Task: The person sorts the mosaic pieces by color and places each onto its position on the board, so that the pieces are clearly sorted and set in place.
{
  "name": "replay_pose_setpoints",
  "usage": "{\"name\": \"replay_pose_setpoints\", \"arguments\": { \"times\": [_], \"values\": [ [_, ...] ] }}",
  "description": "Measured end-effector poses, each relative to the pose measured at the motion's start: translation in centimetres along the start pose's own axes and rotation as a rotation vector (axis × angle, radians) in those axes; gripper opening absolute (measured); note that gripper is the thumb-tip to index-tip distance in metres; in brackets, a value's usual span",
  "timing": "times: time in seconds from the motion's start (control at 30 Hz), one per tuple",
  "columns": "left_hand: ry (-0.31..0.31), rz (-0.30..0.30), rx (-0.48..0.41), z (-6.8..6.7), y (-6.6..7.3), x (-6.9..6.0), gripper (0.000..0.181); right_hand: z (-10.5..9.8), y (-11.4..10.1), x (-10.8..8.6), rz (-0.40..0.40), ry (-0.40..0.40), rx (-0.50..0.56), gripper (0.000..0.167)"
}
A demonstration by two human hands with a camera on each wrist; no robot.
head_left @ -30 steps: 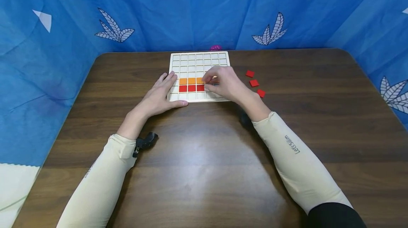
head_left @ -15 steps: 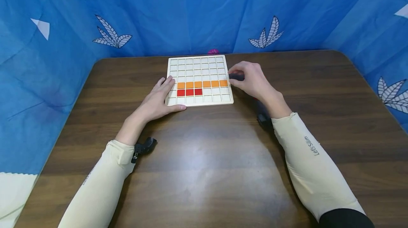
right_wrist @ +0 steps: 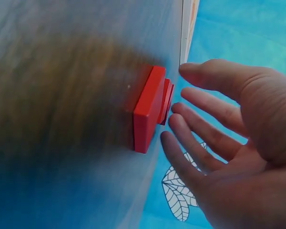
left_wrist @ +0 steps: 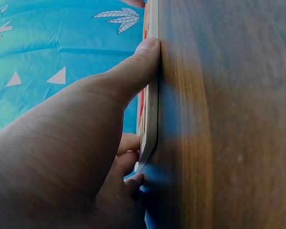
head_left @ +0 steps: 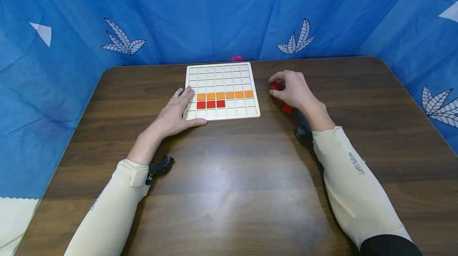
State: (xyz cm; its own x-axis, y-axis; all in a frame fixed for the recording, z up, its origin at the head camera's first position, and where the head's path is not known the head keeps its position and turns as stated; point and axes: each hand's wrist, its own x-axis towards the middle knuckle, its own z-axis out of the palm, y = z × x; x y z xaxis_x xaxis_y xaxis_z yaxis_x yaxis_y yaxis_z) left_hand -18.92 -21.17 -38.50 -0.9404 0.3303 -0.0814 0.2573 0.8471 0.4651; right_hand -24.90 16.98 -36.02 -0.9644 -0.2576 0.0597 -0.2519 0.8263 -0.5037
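A white grid board [head_left: 219, 76] lies near the far side of the table. It carries a row of several orange tiles [head_left: 230, 95], with three red tiles [head_left: 211, 105] in the row nearer the person. My left hand [head_left: 169, 113] rests at the board's near-left corner, the thumb along the front edge and the fingers by the left side. Over the loose red tiles [head_left: 287, 108] to the right of the board is my right hand [head_left: 296, 91]. In the right wrist view its fingers [right_wrist: 219, 109] are spread beside the red tiles [right_wrist: 150, 109], with nothing held.
The brown wooden table [head_left: 214, 176] extends toward the person and to both sides. A blue patterned cloth [head_left: 179, 17] hangs right behind its far edge. Small dark cameras sit on the wrists, one by the left cuff [head_left: 161, 166].
My right hand has left the board and moved right to the loose red tiles. The left hand stays at the board's corner. The head view has shifted slightly.
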Motion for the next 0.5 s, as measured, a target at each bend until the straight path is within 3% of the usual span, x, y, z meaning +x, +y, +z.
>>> {"name": "replay_pose_setpoints", "arguments": {
  "times": [0.27,0.5],
  "values": [
    [0.005,0.002,-0.001,0.25,0.12,0.07,0.113,0.15,0.41,0.02,0.067,-0.015,0.018,0.03],
    [0.006,-0.009,0.0,0.26,0.3,-0.04,0.114,0.34,0.5,0.18,0.055,0.001,0.022,0.027]
  ]
}}
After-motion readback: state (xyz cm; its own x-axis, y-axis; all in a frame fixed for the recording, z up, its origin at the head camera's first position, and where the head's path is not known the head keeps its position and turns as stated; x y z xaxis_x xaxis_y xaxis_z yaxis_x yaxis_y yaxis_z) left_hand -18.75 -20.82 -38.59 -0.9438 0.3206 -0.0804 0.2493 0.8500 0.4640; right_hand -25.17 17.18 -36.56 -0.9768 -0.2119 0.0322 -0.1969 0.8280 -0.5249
